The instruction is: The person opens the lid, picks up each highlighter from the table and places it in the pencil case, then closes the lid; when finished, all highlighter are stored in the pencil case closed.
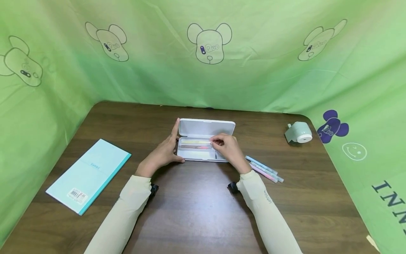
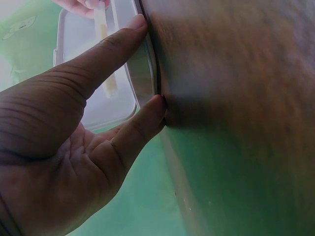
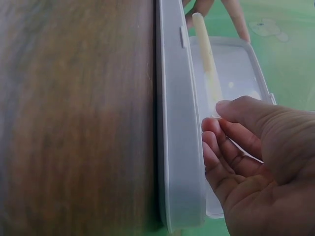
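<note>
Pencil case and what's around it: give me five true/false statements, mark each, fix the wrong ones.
1. The right hand pinches a yellow pen. True.
2. The pencil case is closed. False: its lid stands open.
3. The light-blue notebook lies to the right of the pencil case. False: the light-blue notebook lies to its left.
4. The left hand touches the pencil case. True.
5. Three loose pens lie on the table to the left of the pencil case. False: the three loose pens lie to its right.
</note>
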The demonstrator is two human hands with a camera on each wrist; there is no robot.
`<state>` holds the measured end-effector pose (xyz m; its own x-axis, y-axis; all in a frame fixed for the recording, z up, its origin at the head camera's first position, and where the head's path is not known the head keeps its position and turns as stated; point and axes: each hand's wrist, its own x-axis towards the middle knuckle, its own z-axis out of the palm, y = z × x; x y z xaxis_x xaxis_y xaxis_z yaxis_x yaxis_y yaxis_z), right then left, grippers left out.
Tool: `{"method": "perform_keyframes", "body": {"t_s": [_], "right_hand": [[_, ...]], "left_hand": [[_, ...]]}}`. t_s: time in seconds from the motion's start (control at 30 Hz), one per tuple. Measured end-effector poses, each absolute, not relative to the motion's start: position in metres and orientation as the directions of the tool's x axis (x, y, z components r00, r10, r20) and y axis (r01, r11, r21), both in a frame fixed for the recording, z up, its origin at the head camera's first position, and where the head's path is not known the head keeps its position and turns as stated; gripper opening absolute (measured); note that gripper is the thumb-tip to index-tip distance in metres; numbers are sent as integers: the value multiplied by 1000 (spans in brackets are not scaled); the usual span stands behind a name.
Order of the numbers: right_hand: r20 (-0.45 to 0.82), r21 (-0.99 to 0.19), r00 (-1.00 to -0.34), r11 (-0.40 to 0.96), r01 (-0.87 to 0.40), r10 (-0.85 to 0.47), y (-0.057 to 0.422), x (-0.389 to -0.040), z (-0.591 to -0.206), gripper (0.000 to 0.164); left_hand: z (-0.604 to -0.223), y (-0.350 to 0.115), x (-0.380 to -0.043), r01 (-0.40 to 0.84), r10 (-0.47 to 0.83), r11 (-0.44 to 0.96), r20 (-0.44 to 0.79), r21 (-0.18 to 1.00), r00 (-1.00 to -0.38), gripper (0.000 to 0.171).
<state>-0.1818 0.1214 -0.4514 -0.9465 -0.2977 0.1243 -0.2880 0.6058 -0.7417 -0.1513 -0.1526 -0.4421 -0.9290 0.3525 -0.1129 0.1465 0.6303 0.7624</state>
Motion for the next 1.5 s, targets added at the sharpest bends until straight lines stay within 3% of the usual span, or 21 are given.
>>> {"method": "perform_keyframes", "body": {"t_s": [0.4,0.83,1.2,1.5], "right_hand": [[106,-726,-927,609,-319,-359,125,-182,-456,25],[197,-726,-923,584,-363,-330,141,-178,-459,17],[196,-705,-951,640,-306,-238,201,-163,-454,17],[183,-723,-976,656,-217,-120,269,-131,-451,20]], "left_hand": [[-444,-149,-150,149,354,656,-128,740,-926,150],[-444,-147,-150,134,354,648,-141,749,-925,149],[-446,-150,-148,134,352,654,-142,744,-925,150],[-444,-153,-153,144,355,660,-137,738,-925,148]]}}
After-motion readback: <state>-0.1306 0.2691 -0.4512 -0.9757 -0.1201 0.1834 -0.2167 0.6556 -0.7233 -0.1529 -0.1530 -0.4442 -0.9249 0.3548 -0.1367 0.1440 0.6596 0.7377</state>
